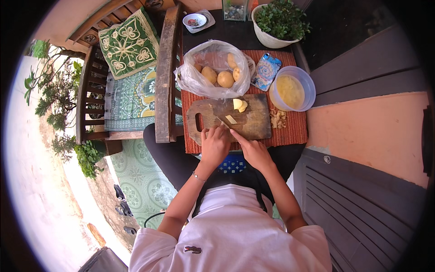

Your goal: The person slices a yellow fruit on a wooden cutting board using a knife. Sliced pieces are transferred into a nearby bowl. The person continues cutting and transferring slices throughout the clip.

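A wooden cutting board (217,108) with a handle slot lies on a red woven mat. My right hand (254,151) is closed around a knife (223,122), its index finger stretched along the blade. My left hand (214,142) rests at the board's near edge, fingers bent down beside the blade; whether they hold a piece is hidden. Just beyond the blade lies a pale cut potato piece (231,119). Farther back on the board are peeled potato chunks (240,105). Behind the board, a clear plastic bag (193,83) holds several unpeeled potatoes (225,79).
Right of the board stand a plastic tub (308,98) with pale pieces in liquid and a heap of peelings (278,118) on the mat (292,131). Behind are a phone (266,72), a potted plant (281,23) and a small bowl (194,20). A wooden armrest (165,74) borders the left.
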The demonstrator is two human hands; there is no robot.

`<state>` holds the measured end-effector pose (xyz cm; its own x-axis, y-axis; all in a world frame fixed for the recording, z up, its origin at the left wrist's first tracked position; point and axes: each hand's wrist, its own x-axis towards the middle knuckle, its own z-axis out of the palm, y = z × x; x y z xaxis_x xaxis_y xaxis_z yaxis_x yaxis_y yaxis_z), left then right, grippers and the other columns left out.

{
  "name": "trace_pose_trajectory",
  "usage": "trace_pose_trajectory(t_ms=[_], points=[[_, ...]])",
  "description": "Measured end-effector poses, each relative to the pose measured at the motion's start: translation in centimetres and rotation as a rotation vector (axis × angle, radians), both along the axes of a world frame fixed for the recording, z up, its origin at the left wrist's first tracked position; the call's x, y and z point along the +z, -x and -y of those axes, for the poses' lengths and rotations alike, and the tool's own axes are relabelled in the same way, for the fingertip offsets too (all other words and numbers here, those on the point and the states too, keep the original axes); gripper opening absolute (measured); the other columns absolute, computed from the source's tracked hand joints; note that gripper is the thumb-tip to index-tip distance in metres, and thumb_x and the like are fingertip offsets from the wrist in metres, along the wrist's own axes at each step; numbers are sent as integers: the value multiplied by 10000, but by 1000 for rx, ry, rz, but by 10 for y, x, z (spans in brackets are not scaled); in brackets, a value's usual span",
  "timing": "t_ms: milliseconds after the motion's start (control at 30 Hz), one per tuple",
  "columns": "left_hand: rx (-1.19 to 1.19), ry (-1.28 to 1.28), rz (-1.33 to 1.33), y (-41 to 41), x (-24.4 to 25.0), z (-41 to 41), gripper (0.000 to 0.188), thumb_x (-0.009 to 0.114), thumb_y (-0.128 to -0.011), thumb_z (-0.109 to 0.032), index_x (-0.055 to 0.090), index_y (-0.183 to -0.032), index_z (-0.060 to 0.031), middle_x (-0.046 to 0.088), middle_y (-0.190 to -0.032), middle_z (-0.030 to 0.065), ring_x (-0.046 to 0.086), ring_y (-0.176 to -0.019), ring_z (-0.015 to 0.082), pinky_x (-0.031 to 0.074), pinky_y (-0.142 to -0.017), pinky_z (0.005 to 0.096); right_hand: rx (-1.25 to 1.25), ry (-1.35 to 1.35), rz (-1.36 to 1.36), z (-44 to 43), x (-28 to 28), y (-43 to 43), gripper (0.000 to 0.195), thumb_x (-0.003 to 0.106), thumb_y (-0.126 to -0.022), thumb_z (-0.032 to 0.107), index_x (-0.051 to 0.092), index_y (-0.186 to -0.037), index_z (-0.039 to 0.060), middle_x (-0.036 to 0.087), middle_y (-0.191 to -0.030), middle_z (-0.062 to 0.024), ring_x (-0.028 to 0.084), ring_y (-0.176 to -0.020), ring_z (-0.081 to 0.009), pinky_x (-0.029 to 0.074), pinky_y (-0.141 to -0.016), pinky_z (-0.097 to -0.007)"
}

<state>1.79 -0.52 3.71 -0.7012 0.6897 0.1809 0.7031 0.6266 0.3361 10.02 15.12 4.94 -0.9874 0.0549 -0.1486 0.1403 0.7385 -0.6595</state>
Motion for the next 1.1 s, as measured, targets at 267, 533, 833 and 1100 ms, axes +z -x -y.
trace_pose_trajectory(t_ms=[267, 533, 833, 1100], points=[[11, -11, 18, 0, 0, -1, 396, 662, -699, -117, 639, -1088, -46, 572, -1207, 82, 510, -1125, 243, 348, -943, 459, 59, -75, 14, -4, -3, 1, 705, 514, -815, 10, 349, -1456, 253, 615, -643, -245, 637, -617, -413, 522, -590, -514], [34, -6, 44, -3, -1, -1, 413, 657, -692, -108, 634, -1099, -35, 563, -1234, 84, 507, -1136, 245, 344, -953, 464, 33, -156, 24, 6, -14, -3, 800, 569, -764, 10, 305, -1477, 258, 622, -620, -190, 642, -575, -373, 528, -545, -472], [53, -3, 22, -8, -2, 0, 441, 657, -680, -110, 629, -1113, -29, 542, -1242, 91, 479, -1172, 265, 337, -972, 456, 38, -216, -13, 12, -13, -6, 767, 568, -785, 29, 314, -1475, 247, 617, -623, -171, 643, -557, -347, 532, -534, -463], [54, -17, 4, -7, -1, 1, 452, 661, -672, -111, 630, -1117, -34, 540, -1218, 91, 462, -1189, 277, 338, -971, 459, 13, -240, 0, 13, -11, -8, 667, 556, -849, 95, 357, -1452, 300, 615, -651, -155, 649, -575, -344, 532, -539, -459]])
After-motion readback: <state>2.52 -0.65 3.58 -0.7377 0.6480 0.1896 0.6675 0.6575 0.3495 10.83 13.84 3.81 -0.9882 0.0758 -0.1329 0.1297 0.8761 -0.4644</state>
